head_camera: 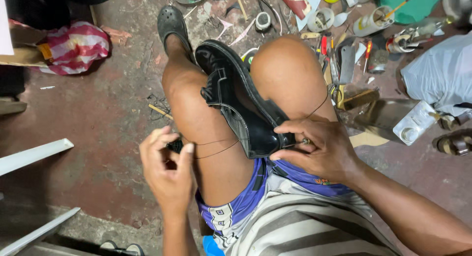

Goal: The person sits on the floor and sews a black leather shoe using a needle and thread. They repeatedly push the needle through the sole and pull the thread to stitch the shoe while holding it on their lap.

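A black glossy leather shoe (241, 106) lay wedged between the person's bare knees, toe pointing away toward the cluttered floor (98, 128), heel end near the lap. The right hand (319, 148) was closed over the heel end, its fingers curled on the rim and pinching what looked like a small metal tool — too small to name for certain. The left hand (169, 167) hovered beside the left thigh with its fingers bent, gripping a small dark object and a dark thread (216, 149) that ran taut across the thigh to the shoe's edge.

The shoe looked stiff in the sole and firmer than a cloth shoe in the upper, moderately light, and its polished surface probably slippery — so the knee clamp likely did most of the holding. The safest purchase seemed to be the heel and the sole edge, not the shiny upper, which would likely scuff or crease. The thread looked thin and likely to bite into fingers under a hard pull.

Beyond the knees lay scattered tools (344, 59), small pots and a grey clog (172, 22) on the person's foot; a striped bag (73, 47) sat to the left.
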